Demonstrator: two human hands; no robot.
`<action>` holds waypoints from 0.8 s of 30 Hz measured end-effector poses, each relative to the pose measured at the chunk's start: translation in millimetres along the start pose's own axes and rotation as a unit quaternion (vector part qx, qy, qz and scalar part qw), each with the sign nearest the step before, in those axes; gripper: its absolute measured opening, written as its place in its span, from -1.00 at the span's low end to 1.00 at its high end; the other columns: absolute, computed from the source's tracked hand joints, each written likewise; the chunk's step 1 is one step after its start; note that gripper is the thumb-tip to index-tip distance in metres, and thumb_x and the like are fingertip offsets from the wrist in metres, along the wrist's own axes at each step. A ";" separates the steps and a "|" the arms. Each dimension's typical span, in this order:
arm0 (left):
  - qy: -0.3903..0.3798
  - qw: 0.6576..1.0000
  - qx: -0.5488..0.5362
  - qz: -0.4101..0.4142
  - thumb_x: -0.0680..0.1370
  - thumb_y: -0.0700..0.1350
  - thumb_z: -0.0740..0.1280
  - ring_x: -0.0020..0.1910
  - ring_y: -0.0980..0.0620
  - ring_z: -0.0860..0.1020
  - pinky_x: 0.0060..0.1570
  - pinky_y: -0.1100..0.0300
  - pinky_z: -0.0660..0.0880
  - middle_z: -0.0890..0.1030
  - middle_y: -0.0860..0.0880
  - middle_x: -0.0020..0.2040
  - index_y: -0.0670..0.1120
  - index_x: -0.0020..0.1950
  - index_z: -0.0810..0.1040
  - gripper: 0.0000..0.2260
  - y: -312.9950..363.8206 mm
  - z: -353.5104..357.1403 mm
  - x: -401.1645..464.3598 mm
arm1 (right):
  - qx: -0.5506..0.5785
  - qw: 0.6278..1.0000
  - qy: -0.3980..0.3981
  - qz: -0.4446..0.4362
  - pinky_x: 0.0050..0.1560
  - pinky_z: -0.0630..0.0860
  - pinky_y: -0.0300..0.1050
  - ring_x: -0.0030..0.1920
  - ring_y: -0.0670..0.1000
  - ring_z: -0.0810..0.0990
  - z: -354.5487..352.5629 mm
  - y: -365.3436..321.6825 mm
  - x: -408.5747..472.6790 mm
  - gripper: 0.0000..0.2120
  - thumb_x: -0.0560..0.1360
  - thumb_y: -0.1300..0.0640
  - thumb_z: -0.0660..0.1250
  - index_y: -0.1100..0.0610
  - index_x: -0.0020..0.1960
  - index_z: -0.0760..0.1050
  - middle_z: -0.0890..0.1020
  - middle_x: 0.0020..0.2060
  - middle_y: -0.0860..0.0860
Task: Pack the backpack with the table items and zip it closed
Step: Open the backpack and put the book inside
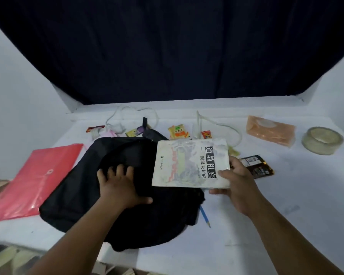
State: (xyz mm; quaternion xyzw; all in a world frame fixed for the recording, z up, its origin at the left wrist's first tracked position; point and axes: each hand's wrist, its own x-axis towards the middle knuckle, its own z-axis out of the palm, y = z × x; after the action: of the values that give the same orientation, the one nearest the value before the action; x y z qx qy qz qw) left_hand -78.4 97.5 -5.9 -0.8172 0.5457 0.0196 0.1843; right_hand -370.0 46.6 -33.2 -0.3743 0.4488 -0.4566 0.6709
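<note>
Black backpack (115, 187) lies flat mid-surface under the open left hand (119, 185), so the book (191, 163) gripped by the right hand (236, 181) may snag its unopened mouth.

Can't see inside the black backpack (83, 187), all one dark mass, with its near part covered by the left hand (119, 187) and forearm, and its right side tucked under the white book (191, 163). Only the tip end of the blue pencil (205, 216) pokes out from beneath the bag. Red folder (34, 181) cut off at the left edge; print on the small far snack packets (178, 132) too tiny to read.
</note>
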 end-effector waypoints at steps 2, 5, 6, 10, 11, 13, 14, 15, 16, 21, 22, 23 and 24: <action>-0.045 0.998 -0.024 -0.023 0.22 0.56 0.34 0.58 -0.26 0.05 0.46 -0.31 -0.04 0.06 -0.02 0.62 0.04 0.60 -0.05 0.14 -7.1 -0.8 6.1 | -0.016 1.000 -0.012 0.006 -0.38 0.65 0.05 -0.10 0.20 0.73 16.2 2.6 5.4 -0.68 0.58 0.41 0.19 0.10 0.23 0.48 0.71 0.01 0.15; -0.045 0.984 -0.170 -0.010 0.22 0.35 0.52 0.42 -0.20 0.39 0.27 -0.13 0.40 0.48 -0.05 0.36 0.03 0.52 0.04 0.05 -25.1 3.7 14.8 | -0.048 0.999 -0.021 0.011 -0.40 0.65 0.02 -0.10 0.19 0.73 35.6 7.1 11.8 -0.70 0.59 0.40 0.19 0.12 0.24 0.46 0.69 0.04 0.17; -0.025 0.975 -0.220 0.010 0.26 0.23 0.54 0.23 -0.13 0.53 0.11 0.01 0.49 0.57 -0.04 0.15 0.03 0.49 0.11 -0.05 -33.8 3.4 16.8 | -0.060 0.998 -0.021 0.011 -0.40 0.64 0.02 -0.10 0.17 0.73 41.4 7.8 13.5 -0.70 0.59 0.40 0.19 0.12 0.24 0.46 0.69 0.05 0.17; -0.002 0.891 -0.454 0.028 0.40 -0.21 0.53 0.04 0.00 0.59 0.03 0.14 0.52 0.60 0.01 0.14 0.07 0.40 0.38 -0.36 -76.0 -10.9 22.5 | -0.095 0.995 0.000 0.001 -0.40 0.63 0.01 -0.14 0.13 0.73 65.4 4.0 21.0 -0.70 0.59 0.39 0.18 0.12 0.24 0.45 0.67 0.04 0.12; 0.000 0.844 -0.537 0.017 0.41 -0.32 0.49 0.08 -0.03 0.60 0.04 0.11 0.55 0.62 -0.02 0.15 0.07 0.36 0.45 -0.42 -88.0 -13.4 24.5 | -0.102 0.995 0.004 -0.001 -0.41 0.63 0.01 -0.15 0.12 0.73 71.2 1.3 22.9 -0.70 0.58 0.38 0.18 0.11 0.23 0.46 0.67 0.03 0.11; -0.003 0.753 -0.658 0.002 0.44 -0.47 0.40 0.12 -0.10 0.61 -0.01 0.11 0.58 0.64 -0.09 0.13 0.03 0.30 0.52 -0.45 -111.6 -16.1 26.9 | -0.127 0.992 0.004 -0.004 -0.42 0.62 0.01 -0.19 0.10 0.73 81.8 -5.0 25.7 -0.71 0.57 0.39 0.17 0.09 0.18 0.48 0.68 0.00 0.08; -0.006 0.721 -0.693 0.000 0.45 -0.51 0.37 0.11 -0.14 0.62 -0.04 0.11 0.58 0.64 -0.12 0.11 0.01 0.28 0.54 -0.45 -123.3 -16.0 28.5 | -0.148 0.989 0.001 -0.005 -0.42 0.62 0.01 -0.20 0.10 0.73 87.1 -8.7 26.2 -0.70 0.56 0.39 0.17 0.09 0.15 0.49 0.69 -0.02 0.07; -0.012 0.695 -0.719 0.002 0.46 -0.53 0.34 0.11 -0.16 0.62 -0.04 0.11 0.59 0.65 -0.13 0.10 0.01 0.27 0.55 -0.46 -133.5 -15.7 30.2 | -0.174 0.985 -0.001 -0.007 -0.43 0.62 0.02 -0.22 0.11 0.73 92.1 -12.0 26.5 -0.70 0.55 0.40 0.16 0.09 0.14 0.50 0.70 -0.04 0.06; -0.019 0.675 -0.738 0.010 0.47 -0.53 0.34 0.11 -0.16 0.63 -0.03 0.08 0.61 0.66 -0.14 0.12 0.01 0.26 0.57 -0.46 -142.1 -16.2 31.6 | -0.197 0.980 -0.004 -0.011 -0.43 0.62 0.03 -0.23 0.11 0.73 97.8 -15.2 26.3 -0.69 0.55 0.40 0.17 0.08 0.12 0.51 0.71 -0.07 0.06; -0.046 0.629 -0.774 0.053 0.52 -0.48 0.33 0.01 -0.09 0.68 -0.01 0.10 0.65 0.68 -0.16 0.15 -0.04 0.31 0.57 -0.53 -158.8 -13.1 39.4 | -0.192 0.981 -0.015 0.002 -0.47 0.59 -0.03 -0.28 0.12 0.72 129.5 -21.3 21.6 -0.71 0.54 0.40 0.17 0.09 0.04 0.54 0.73 -0.13 0.08; -0.052 0.622 -0.779 0.061 0.53 -0.47 0.33 0.01 -0.08 0.68 -0.01 0.12 0.65 0.68 -0.16 0.17 -0.05 0.32 0.57 -0.54 -161.0 -12.3 41.3 | -0.183 0.983 -0.016 0.011 -0.47 0.58 -0.05 -0.27 0.13 0.71 135.6 -21.7 20.9 -0.71 0.54 0.40 0.17 0.11 0.06 0.55 0.73 -0.12 0.10; -0.057 0.616 -0.782 0.069 0.53 -0.45 0.33 0.03 -0.08 0.68 -0.01 0.13 0.64 0.67 -0.16 0.18 -0.05 0.32 0.57 -0.56 -163.7 -11.4 43.8 | -0.176 0.984 -0.014 0.017 -0.48 0.57 -0.07 -0.26 0.14 0.71 141.3 -21.9 20.8 -0.72 0.53 0.40 0.17 0.13 0.08 0.55 0.73 -0.11 0.12; -0.061 0.612 -0.785 0.078 0.54 -0.44 0.33 0.06 -0.08 0.67 0.01 0.14 0.63 0.67 -0.16 0.19 -0.05 0.32 0.57 -0.57 -166.7 -11.2 46.0 | -0.170 0.985 -0.010 0.022 -0.48 0.56 -0.08 -0.26 0.14 0.70 146.8 -21.8 20.7 -0.72 0.53 0.40 0.17 0.15 0.09 0.55 0.72 -0.10 0.13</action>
State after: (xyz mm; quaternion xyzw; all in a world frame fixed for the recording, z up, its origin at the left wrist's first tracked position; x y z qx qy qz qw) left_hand 88.2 109.4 40.5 -0.6014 0.3707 0.5044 -0.4965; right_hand -233.7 33.9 27.8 -0.4777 0.5216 -0.3551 0.6113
